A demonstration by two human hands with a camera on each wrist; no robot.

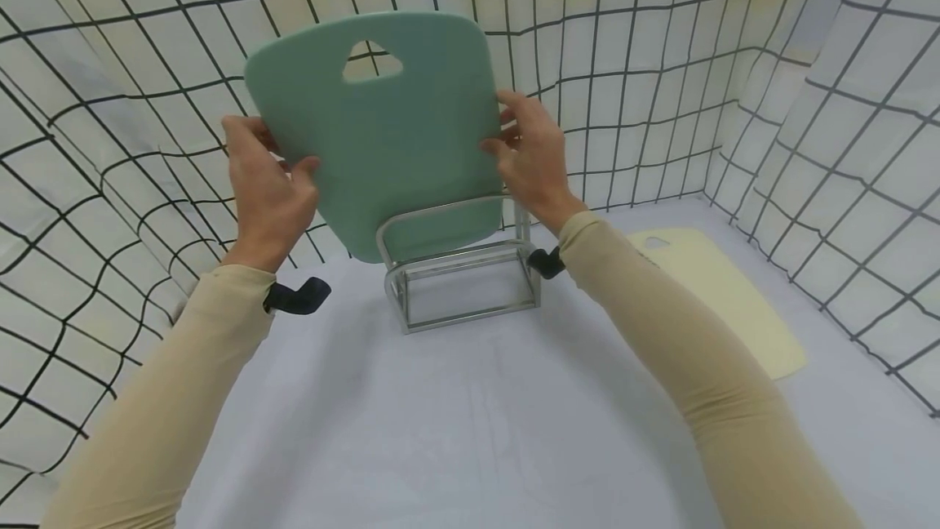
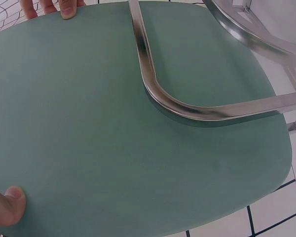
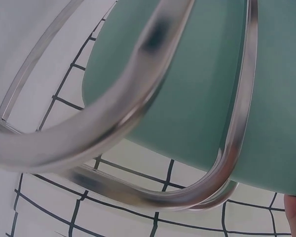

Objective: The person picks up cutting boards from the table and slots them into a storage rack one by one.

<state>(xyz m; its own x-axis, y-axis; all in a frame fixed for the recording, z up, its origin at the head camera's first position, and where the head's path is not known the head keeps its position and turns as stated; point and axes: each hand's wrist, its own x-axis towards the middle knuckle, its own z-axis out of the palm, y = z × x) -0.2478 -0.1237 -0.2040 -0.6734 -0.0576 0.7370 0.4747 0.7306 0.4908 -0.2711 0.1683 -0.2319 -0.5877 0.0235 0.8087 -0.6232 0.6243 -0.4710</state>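
Checking the head view from my station: I've got both hands pinching the green board [image 1: 411, 137], left hand [image 1: 270, 194] on its left edge, right hand [image 1: 534, 153] on its right, thumbs on the near face. Board is raised, tilted, lower part behind a hoop of the metal rack [image 1: 470, 317]; I can't tell if it's seated. Rack stands on the white bench [image 1: 470, 415]. Yellow board [image 1: 720, 288] lies flat to the right, partly covered by the right sleeve [image 1: 646, 300].

Left wrist: left thumb on the near face, right digits at the opposite edge.

Right wrist: rack hoops cross before the board, one fingertip at its edge.
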